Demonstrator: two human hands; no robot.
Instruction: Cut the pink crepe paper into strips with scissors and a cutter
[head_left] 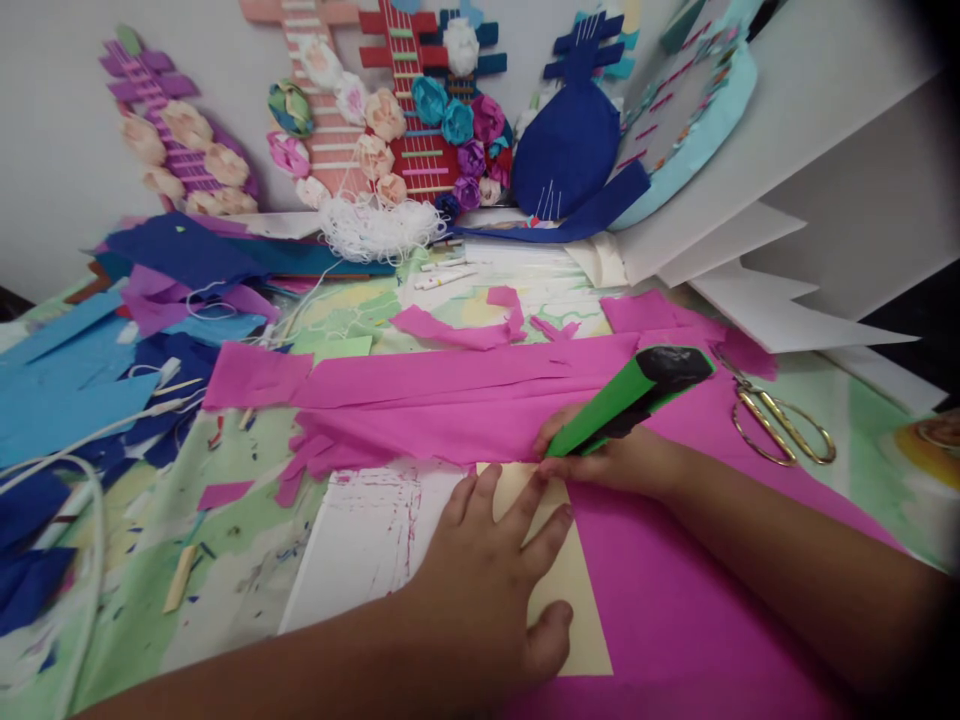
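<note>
My left hand [495,570] lies flat with fingers spread on a pale yellow card [589,640], beside a white board [352,560] with pink marks. In my right hand [592,455] is a green and black tool [615,405], slanting up to the right, its lower end at the top of the card. What the tool is cannot be made out, and its tip is hidden by fingers. Bright pink paper [675,590] spreads beneath the card and my right forearm, and strips of pink paper [420,375] run behind both hands.
Gold-handled scissors [780,425] lie at the right. Blue paper [67,390] and a white cable [97,540] are at the left. White string [382,225] is heaped at the back, below decorated instrument shapes [566,150]. Folded white boards [757,220] stand at the back right.
</note>
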